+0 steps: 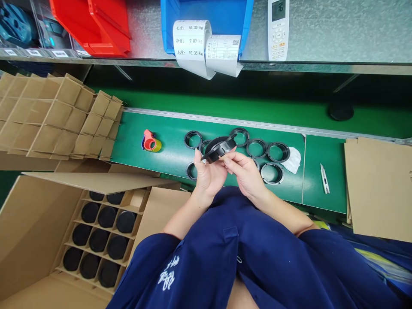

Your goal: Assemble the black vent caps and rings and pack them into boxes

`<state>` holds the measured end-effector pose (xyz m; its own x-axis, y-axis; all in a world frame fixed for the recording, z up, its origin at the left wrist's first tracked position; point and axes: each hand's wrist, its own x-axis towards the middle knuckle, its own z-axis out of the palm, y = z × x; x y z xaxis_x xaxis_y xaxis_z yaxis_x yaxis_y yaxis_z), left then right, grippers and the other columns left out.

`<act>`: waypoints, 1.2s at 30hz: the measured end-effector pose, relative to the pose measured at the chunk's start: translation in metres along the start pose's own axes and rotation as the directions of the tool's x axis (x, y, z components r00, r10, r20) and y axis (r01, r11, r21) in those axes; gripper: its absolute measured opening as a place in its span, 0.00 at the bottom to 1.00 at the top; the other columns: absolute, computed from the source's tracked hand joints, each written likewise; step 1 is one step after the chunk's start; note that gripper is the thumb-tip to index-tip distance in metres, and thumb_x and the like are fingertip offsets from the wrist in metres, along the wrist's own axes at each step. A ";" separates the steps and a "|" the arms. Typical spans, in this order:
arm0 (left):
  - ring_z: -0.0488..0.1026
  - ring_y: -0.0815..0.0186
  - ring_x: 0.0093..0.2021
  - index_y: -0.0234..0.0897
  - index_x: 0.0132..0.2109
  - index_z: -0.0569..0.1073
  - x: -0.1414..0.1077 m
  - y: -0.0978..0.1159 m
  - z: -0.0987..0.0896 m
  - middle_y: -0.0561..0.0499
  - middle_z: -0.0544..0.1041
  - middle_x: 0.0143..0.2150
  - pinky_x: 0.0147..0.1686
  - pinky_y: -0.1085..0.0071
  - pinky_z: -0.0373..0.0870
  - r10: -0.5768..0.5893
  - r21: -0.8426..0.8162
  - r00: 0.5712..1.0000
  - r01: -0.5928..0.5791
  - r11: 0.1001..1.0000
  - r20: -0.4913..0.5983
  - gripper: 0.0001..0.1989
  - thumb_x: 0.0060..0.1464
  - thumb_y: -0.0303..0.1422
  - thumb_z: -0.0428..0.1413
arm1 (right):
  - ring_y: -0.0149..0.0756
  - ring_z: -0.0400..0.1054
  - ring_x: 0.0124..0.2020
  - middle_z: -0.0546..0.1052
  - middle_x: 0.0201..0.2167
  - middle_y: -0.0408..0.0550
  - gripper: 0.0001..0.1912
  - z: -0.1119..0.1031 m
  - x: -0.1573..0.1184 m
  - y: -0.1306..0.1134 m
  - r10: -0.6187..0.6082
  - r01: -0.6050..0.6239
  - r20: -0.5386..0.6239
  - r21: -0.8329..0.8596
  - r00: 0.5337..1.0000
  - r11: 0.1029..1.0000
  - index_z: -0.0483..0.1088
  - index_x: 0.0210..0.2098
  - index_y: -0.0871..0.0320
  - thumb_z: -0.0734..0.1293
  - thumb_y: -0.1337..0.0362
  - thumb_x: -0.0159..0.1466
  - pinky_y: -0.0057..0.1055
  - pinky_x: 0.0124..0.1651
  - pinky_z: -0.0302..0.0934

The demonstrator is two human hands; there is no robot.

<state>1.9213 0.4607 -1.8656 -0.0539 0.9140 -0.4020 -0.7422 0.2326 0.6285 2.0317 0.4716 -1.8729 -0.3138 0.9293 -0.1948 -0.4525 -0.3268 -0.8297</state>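
Both of my hands hold one black plastic ring [220, 149], tilted up above the green table. My left hand [209, 177] supports it from the left and below, thumb at its edge. With the fingers pinched at its lower right side, my right hand [240, 169] grips the same ring. Several more black rings lie flat around it, among them one [278, 152] to the right, another [272, 165] nearer to me and one [193, 133] at the back left. Some of the rings are partly hidden behind my hands.
A tape dispenser [151, 141] stands on the green table [174, 156]. White cloth or paper [292, 160] and a utility knife [324, 178] lie rightward. An open carton [35, 231] with black round parts in dividers is at left. Cardboard sheets [380, 189] are at right; a shelf [309, 34] overhangs.
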 end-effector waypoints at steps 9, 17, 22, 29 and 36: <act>0.77 0.50 0.48 0.33 0.55 0.78 -0.005 0.012 0.005 0.33 0.76 0.59 0.36 0.60 0.79 -0.162 -0.083 0.987 0.164 0.983 0.019 0.47 0.57 0.70 0.40 | 0.29 0.62 0.28 0.74 0.29 0.43 0.15 -0.004 0.000 -0.004 -0.019 0.020 0.033 -0.047 0.999 0.999 0.82 0.42 0.55 0.76 0.51 0.61 0.28 0.29 0.58; 0.76 0.47 0.50 0.33 0.54 0.77 -0.005 0.016 0.006 0.33 0.76 0.58 0.38 0.56 0.79 -0.186 -0.078 0.983 0.186 0.980 0.007 0.46 0.56 0.70 0.42 | 0.29 0.63 0.28 0.73 0.28 0.42 0.16 -0.003 0.001 -0.004 -0.019 0.021 0.039 -0.066 0.999 0.998 0.81 0.42 0.55 0.75 0.50 0.61 0.28 0.29 0.59; 0.76 0.46 0.51 0.33 0.54 0.78 -0.002 0.016 0.006 0.33 0.76 0.58 0.38 0.55 0.79 -0.186 -0.079 0.982 0.187 0.979 0.012 0.46 0.57 0.70 0.42 | 0.29 0.62 0.28 0.73 0.27 0.42 0.17 -0.004 0.003 -0.003 -0.020 0.023 0.039 -0.072 0.999 0.997 0.81 0.42 0.55 0.75 0.50 0.61 0.28 0.29 0.59; 0.78 0.48 0.47 0.31 0.54 0.77 0.002 0.016 0.005 0.31 0.77 0.58 0.37 0.56 0.80 -0.190 -0.128 0.981 0.192 0.973 0.024 0.46 0.59 0.69 0.41 | 0.29 0.63 0.27 0.73 0.27 0.42 0.16 -0.006 0.007 0.002 -0.032 0.036 0.057 -0.068 0.998 0.997 0.81 0.43 0.55 0.75 0.51 0.63 0.28 0.29 0.59; 0.78 0.48 0.56 0.45 0.63 0.69 0.032 0.017 -0.037 0.43 0.78 0.57 0.57 0.43 0.74 -0.016 -0.015 0.998 0.017 1.000 0.065 0.32 0.52 0.37 0.66 | 0.37 0.70 0.42 0.76 0.42 0.48 0.17 -0.047 0.027 -0.001 -0.419 0.334 -0.118 -0.430 0.900 0.839 0.77 0.47 0.50 0.68 0.47 0.69 0.34 0.43 0.67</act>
<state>1.8821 0.4815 -1.8929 0.0013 0.9297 -0.3683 -0.7532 0.2431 0.6112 2.0629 0.5054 -1.9023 0.0059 0.9939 0.1104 -0.1257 0.1103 -0.9859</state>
